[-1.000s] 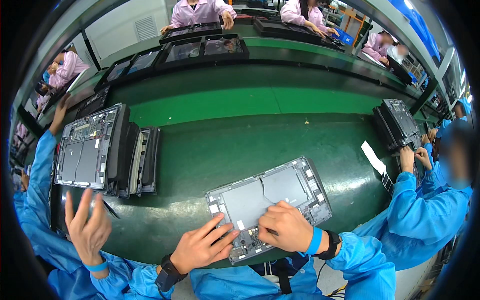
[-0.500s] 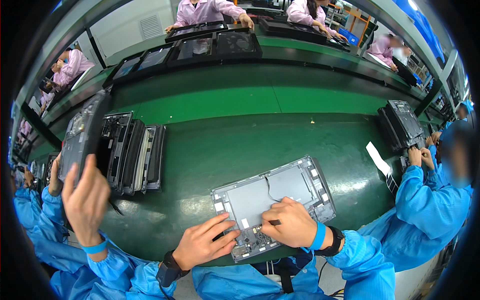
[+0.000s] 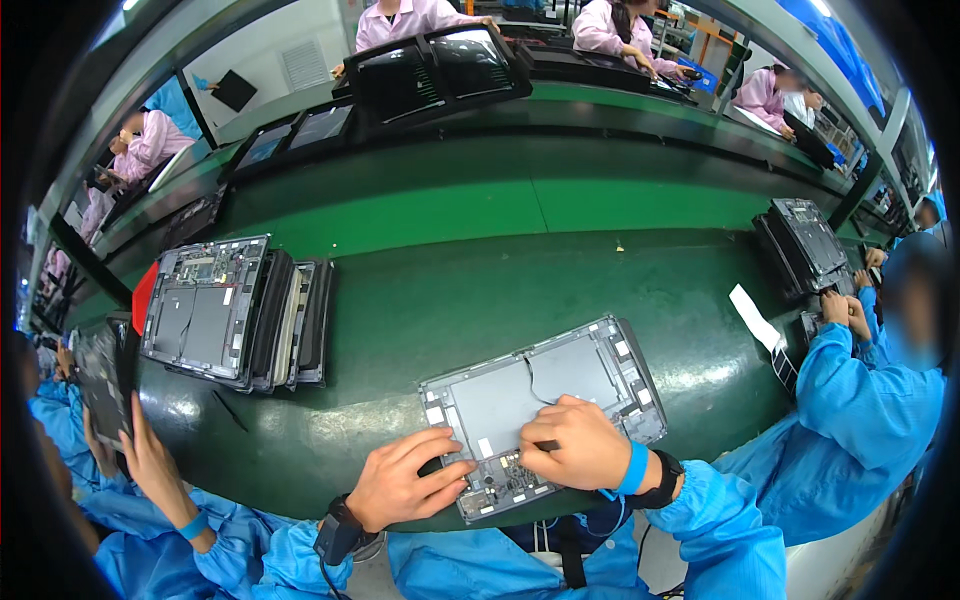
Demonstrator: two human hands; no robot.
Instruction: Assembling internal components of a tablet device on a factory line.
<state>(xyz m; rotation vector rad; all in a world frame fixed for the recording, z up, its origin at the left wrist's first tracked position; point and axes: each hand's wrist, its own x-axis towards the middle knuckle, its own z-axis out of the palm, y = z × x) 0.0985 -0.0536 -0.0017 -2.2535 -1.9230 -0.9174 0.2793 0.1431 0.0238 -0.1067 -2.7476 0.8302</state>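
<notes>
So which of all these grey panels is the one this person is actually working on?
Find the dark green belt that runs across the middle, then follow its near edge to the two bare hands in blue sleeves. The open grey laptop base lies flat and alone under them, the left hand steadying its lower corner, the right hand pressing a thin dark tool; the others stand stacked on edge.

The green belt (image 3: pixel 420 310) looks smooth and a bit shiny. The open laptop shell (image 3: pixel 545 385) looks like dull grey metal. The blue sleeves (image 3: pixel 720 530) are soft cloth.
</notes>
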